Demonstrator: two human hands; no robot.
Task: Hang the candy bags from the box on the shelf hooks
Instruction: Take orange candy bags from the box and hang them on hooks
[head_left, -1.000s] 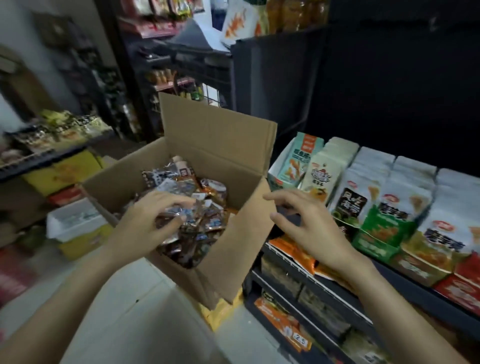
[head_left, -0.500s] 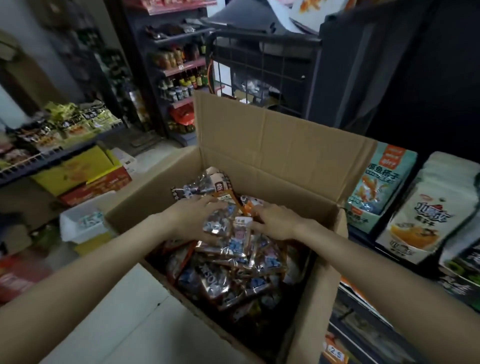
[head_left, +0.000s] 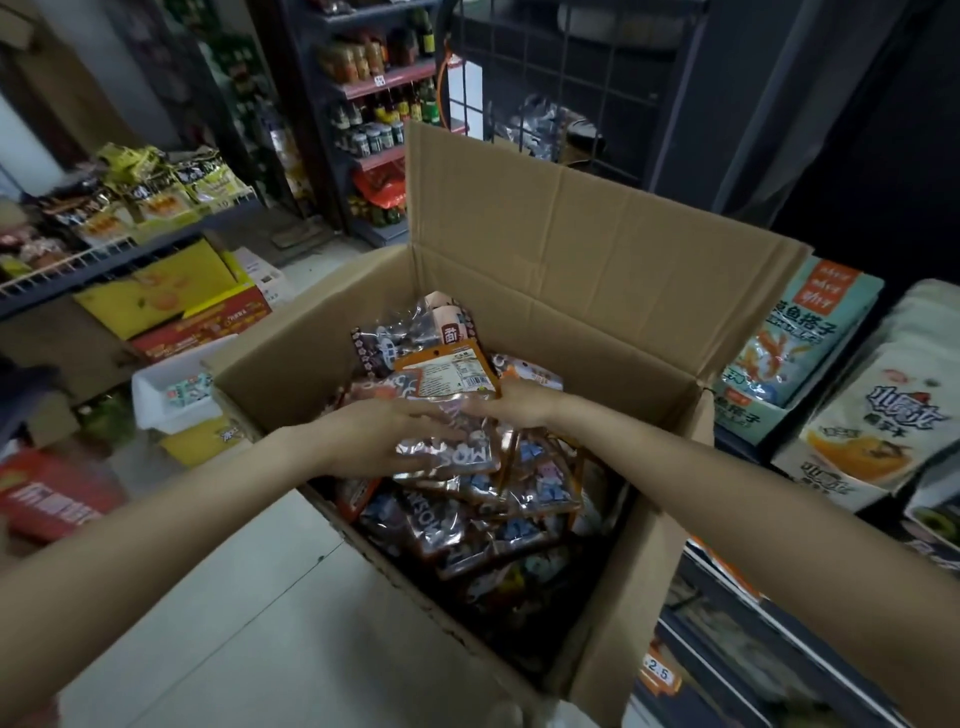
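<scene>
An open cardboard box stands in front of me, filled with shiny candy bags. Both my hands are inside it. My left hand grips a small stack of orange-edged candy bags from the left, thumb on top. My right hand holds the same stack from the right side, fingers partly hidden behind the bags. The top bag stands tilted up, its white label facing me.
On the right a dark shelf carries upright snack pouches and white pouches. A wire grid rack rises behind the box. Shelves of bottles and floor cartons lie to the left. The floor is pale.
My right hand came from the shelf edge into the box. Both hands gathered bags and now hold a stack lifted slightly. The view moved closer over the box.
</scene>
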